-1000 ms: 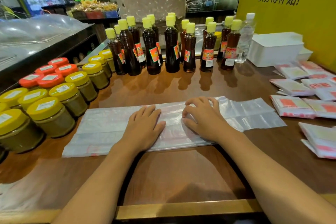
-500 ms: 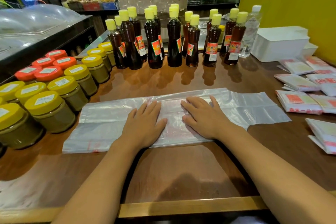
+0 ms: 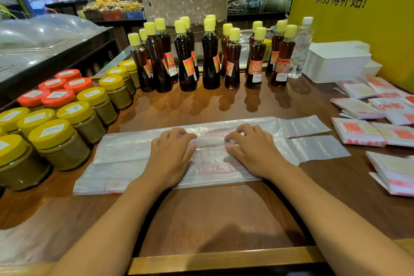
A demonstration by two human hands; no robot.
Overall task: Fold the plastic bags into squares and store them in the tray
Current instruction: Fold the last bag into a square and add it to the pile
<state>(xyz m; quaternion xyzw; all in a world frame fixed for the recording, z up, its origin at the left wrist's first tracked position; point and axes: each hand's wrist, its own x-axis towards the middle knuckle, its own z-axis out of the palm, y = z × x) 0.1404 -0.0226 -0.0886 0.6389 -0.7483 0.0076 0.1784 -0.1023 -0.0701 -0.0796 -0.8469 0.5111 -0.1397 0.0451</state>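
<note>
A clear plastic bag [image 3: 125,157] with faint red print lies flat and lengthwise across the wooden table [image 3: 212,215], its two handle strips pointing right. My left hand [image 3: 171,157] and my right hand [image 3: 253,152] rest side by side on the bag's middle. Their fingers are curled, and the fingertips pinch a raised ridge of plastic along the bag's length. The white tray [image 3: 336,67] stands at the back right against the yellow wall. Several folded bag squares [image 3: 358,133] lie on the table to the right.
Jars with yellow and orange lids [image 3: 60,139] crowd the left side. Dark sauce bottles with yellow caps [image 3: 210,56] line the back, beside a clear water bottle [image 3: 301,49]. A wooden rail [image 3: 224,260] borders the near edge. More plastic film [image 3: 24,244] lies at the near left.
Both hands went from lying flat with straight fingers to curling their fingertips, gathering a ridge of plastic along the bag's middle. The bag itself has stayed in place.
</note>
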